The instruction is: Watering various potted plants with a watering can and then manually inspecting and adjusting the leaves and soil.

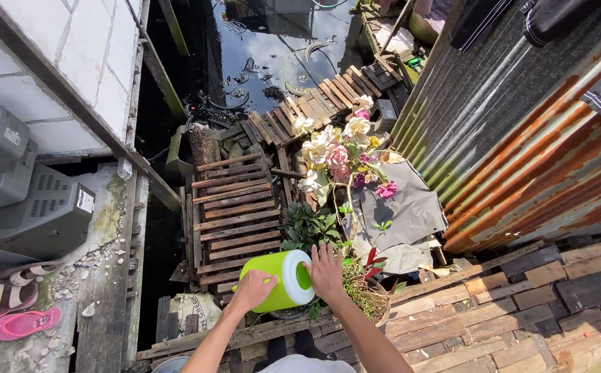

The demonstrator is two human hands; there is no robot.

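Here the person holds a green can [281, 280] tipped on its side in 2 hands: the left hand [253, 291] grips its base end, the right hand [326, 272] lies spread over its white rim. The can hangs just above a potted plant [368, 291]. Beyond the can stands a flower bunch [335, 153], with a wooden pallet [228, 214] left of it and dark water [273, 48] far beyond.

Both forearms are showing bare, no sleeves reaching the wrists. Left hand [253, 290] and right hand [326, 271] are wearing no gloves, rings or watch. Pale garment [307, 364] is showing just below the forearms.
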